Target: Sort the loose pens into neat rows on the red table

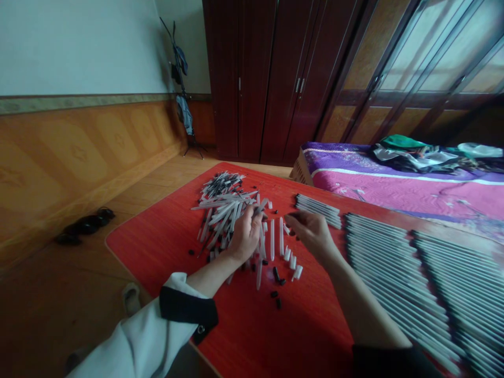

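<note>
My left hand (246, 233) is closed over the right side of a loose pile of translucent white pen barrels (226, 207). A whitish pen barrel (261, 205) sticks up from between its thumb and fingers. To the right, my right hand (311, 229) hovers over the table with thumb and fingertips pinched together; whatever is between them is too small and blurred to make out. Between and below the hands lie single barrels (272, 240), short white pieces (293, 262) and small black caps (276, 274). Thin dark-tipped refills (222, 184) are heaped behind the barrels.
On the right of the red table (303, 325), pens with black ends lie side by side in a small row (318, 209) and two large rows (394, 273). A bed with a pink and purple cover (394, 191) adjoins the far right edge. Dark shoes (84, 226) rest on the floor at left.
</note>
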{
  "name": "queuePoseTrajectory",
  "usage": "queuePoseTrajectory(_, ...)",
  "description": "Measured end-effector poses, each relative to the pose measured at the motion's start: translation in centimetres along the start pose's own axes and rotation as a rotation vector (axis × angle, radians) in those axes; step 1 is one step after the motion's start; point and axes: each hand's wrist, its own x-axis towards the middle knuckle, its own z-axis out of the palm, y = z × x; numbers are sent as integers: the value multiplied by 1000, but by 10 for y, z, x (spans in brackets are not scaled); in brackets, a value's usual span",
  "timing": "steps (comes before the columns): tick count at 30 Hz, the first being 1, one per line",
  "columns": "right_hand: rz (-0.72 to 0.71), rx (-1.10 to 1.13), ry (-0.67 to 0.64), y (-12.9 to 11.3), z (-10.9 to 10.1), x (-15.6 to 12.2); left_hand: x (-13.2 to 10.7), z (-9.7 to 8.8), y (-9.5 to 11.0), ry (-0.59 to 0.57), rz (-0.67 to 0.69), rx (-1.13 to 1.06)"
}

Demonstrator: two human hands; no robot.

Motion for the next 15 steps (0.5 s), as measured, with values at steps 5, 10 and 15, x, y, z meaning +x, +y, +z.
queuePoseTrajectory(5,40,-286,-590,-11,-2,-19,3,-3,-1,106,-6,16)
queuePoseTrajectory(10,10,-462,-677,-21,4,-61,2,-3,0,107,15,5)
queuePoseTrajectory(15,43,-512,-568,-2,19,-84,2,-2,2,103,45,24)
